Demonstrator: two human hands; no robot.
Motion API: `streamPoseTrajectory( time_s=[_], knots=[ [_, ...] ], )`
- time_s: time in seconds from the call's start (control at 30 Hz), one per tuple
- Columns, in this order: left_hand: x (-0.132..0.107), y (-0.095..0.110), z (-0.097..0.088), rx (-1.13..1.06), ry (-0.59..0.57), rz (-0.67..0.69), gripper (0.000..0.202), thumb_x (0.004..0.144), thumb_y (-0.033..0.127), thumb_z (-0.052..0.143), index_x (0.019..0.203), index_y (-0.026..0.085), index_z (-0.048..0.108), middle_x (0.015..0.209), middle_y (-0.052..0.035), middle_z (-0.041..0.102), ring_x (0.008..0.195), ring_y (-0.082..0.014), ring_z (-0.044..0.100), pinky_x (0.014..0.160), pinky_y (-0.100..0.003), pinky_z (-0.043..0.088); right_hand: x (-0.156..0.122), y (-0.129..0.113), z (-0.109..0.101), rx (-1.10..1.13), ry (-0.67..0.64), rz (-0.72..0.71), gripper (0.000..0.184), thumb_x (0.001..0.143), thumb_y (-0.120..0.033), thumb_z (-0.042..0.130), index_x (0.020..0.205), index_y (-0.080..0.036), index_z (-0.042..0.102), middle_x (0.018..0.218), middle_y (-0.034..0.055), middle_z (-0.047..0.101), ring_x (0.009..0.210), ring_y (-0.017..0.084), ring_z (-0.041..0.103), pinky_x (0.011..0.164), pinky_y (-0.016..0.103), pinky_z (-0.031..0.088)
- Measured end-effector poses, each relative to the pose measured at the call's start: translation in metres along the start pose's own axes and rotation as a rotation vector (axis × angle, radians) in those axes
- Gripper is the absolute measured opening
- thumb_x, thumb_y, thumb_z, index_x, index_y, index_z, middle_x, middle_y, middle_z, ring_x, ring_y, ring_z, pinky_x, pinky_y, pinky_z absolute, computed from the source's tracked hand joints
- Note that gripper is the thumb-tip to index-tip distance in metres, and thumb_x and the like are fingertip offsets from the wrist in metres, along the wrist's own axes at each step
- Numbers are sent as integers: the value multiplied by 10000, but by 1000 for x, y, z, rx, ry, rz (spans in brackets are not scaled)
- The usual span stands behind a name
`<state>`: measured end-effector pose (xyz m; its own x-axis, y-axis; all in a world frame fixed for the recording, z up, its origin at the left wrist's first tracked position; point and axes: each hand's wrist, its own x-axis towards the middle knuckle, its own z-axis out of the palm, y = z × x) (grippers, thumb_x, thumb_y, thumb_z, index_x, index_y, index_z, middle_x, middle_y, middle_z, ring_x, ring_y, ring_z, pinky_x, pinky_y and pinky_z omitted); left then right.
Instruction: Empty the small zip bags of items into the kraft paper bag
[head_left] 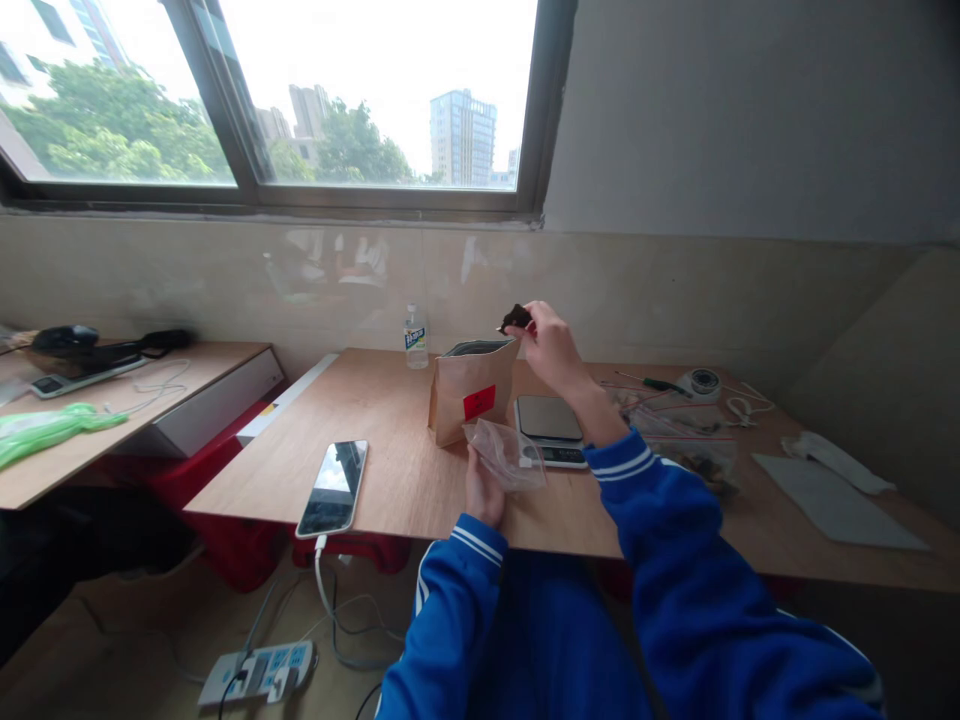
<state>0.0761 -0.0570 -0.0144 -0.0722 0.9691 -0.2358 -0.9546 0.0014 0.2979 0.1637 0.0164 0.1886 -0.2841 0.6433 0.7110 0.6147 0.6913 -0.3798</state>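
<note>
Kraft paper, brown and creased, makes the stand-up pouch (472,395) that sits upright on the pale wooden table (390,470) with its mouth open. It bears a red label (479,402) on its front, and any print there is too small for me to read. Just above that mouth my right hand (551,345) has thumb and forefinger pinched shut on a small dark piece (516,318), with the other fingers loosely curled. I judge the piece very light, dry and perhaps brittle, so a gentle fingertip pinch across its middle should suit it better than a squeeze. Nearer my chest, my left hand (484,490) is closed on the lower edge of a clear plastic bag (506,455). The bag looks thin, limp and a little slippery, and is best gripped at a rim or corner where the film bunches. Touching the bag on its far side is a flat digital scale (550,428) with a steel plate; its display shows nothing I can make out. A clear water bottle (415,340) by the wall has a blue and white label, unreadable from here. A white smartphone (334,488) lies at the table's near edge, plugged into a cable.
</note>
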Motion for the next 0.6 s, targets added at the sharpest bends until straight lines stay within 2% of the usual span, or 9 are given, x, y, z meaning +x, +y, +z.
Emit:
streamPoseTrajectory(
  time_s=[0.07, 0.2, 0.37, 0.47, 0.6],
  knots=[
    [2, 0, -3, 14, 5, -2, 336, 909, 411, 428, 1029, 175, 634, 955, -75, 675, 978, -191, 628, 954, -343, 464, 13, -2, 14, -94, 18, -28, 111, 879, -213, 486, 951, -145, 537, 996, 122, 585, 925, 243, 529, 808, 353, 398],
    [5, -1, -7, 18, 10, 3, 306, 901, 403, 451, 1013, 183, 633, 911, -57, 671, 903, -169, 636, 910, -306, 481, 14, 0, 40, -207, -180, -40, 87, 881, -186, 482, 925, -144, 544, 1017, 133, 593, 969, 257, 515, 844, 366, 367],
    [7, -2, -8, 4, -9, -10, 279, 908, 369, 447, 993, 195, 647, 886, -41, 675, 784, -133, 640, 804, -253, 514, 4, 6, 45, -206, -295, 1, 153, 916, -234, 424, 941, -139, 541, 1016, 134, 600, 955, 250, 522, 801, 345, 352],
    [8, -3, -8, -6, -16, -13, 287, 901, 389, 461, 974, 187, 651, 855, -36, 675, 742, -121, 642, 783, -248, 525, 2, 6, 40, -247, -286, -34, 170, 908, -266, 448, 943, -139, 556, 1046, 138, 594, 1003, 263, 506, 839, 358, 322],
    [8, -3, -9, -5, -14, -11, 311, 907, 401, 442, 965, 184, 658, 859, -54, 686, 811, -148, 654, 863, -290, 515, 2, 5, 39, -190, -150, -77, 223, 873, -284, 512, 1049, -152, 548, 1008, 99, 607, 966, 243, 511, 846, 349, 295]
  ],
)
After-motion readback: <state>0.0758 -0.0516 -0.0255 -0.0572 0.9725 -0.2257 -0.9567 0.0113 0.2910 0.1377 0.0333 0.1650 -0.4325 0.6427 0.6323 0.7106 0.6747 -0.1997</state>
